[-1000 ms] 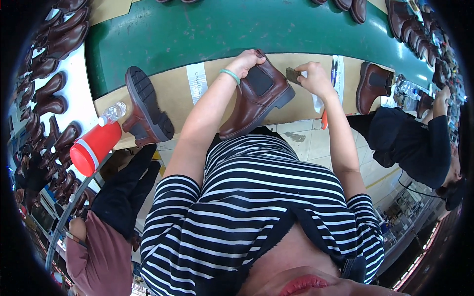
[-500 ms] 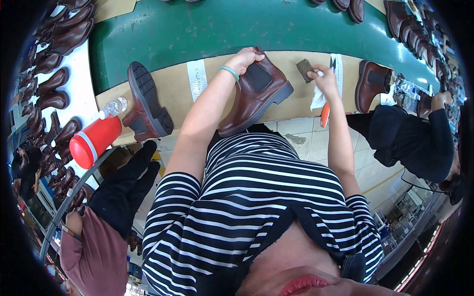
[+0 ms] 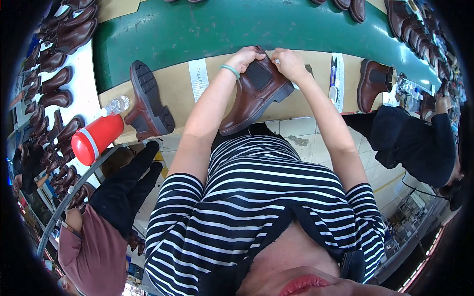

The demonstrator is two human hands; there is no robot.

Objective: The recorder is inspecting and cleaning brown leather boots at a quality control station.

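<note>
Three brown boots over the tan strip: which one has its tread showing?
The leftmost boot, beside the red container: its dark, grooved sole is turned into view. The middle boot and the right one show their brown sides instead.

A shiny brown boot (image 3: 253, 101) is leaning near twelve o'clock, white cloth (image 3: 295, 86) peeking out beside its heel (image 3: 284, 93).
</note>
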